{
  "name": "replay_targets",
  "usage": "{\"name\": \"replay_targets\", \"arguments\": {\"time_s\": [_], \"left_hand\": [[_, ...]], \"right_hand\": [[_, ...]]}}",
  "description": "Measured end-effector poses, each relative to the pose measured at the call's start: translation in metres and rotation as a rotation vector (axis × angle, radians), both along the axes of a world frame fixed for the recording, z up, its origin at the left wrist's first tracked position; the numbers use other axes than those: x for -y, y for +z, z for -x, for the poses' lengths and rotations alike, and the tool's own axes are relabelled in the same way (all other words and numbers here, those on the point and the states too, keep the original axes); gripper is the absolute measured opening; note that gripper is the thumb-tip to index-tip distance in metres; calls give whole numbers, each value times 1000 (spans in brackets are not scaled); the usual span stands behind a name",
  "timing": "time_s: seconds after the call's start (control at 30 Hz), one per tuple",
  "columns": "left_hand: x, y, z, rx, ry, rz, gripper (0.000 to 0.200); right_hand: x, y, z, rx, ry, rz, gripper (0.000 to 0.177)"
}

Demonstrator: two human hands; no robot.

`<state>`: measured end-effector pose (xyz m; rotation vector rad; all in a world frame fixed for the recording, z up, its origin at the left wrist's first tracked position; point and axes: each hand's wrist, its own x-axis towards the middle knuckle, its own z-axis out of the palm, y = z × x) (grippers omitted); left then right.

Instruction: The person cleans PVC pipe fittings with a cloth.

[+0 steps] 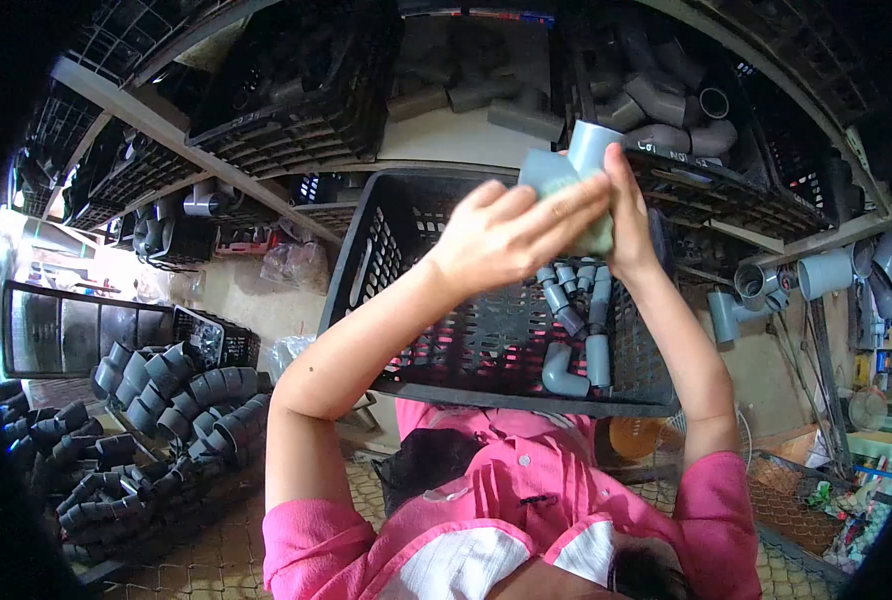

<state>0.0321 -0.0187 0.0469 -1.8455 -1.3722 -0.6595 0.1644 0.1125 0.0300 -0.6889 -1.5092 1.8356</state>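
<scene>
A grey plastic pipe fitting (594,146) with a branching body is held up over the far side of a black crate. My right hand (630,220) is closed round its right side, thumb upward. My left hand (516,230) lies across the front of the fitting, fingers fairly straight and pressed together. Under those fingers is something pale green (596,240), which looks like a cloth against the fitting. Much of the fitting is hidden behind my left hand. Inside the black crate (526,398), several small grey couplings (564,300) and an elbow (563,372) lie on the right side.
Stacked grey fittings (176,400) fill the lower left. Crates of larger fittings (656,100) stand on shelves ahead, with a metal shelf bar (166,130) at upper left. On the right, big grey fittings (826,273) sit along a rack. Wire mesh (196,560) is below.
</scene>
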Motion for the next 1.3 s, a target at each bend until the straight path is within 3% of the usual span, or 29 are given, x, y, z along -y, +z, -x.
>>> {"name": "replay_targets", "arguments": {"time_s": [0.1,0.17,0.3,0.57,0.77,0.9,1.03,1.1,1.3], "left_hand": [[1,11,14,119,126,21,60],[4,10,18,237,54,17,62],[6,11,8,184,-58,17,62],[-7,-4,31,272,39,-74,57],[3,5,10,49,-128,74,58],[-3,0,30,313,-42,-8,63],[0,-1,14,374,-183,87,66],[4,0,-3,638,-276,169,65],[8,8,-15,1283,-332,247,43]], "right_hand": [[10,-2,3,-188,-21,-211,50],[13,9,2,-220,-8,-471,46],[16,9,1,-339,18,-356,45],[5,-1,4,-270,-107,-356,44],[8,-2,-1,-249,-94,-357,44],[9,6,2,-271,-37,-459,44],[6,4,2,-287,14,-503,49],[5,1,3,-308,0,-478,51],[7,2,4,-284,-3,-808,62]]}}
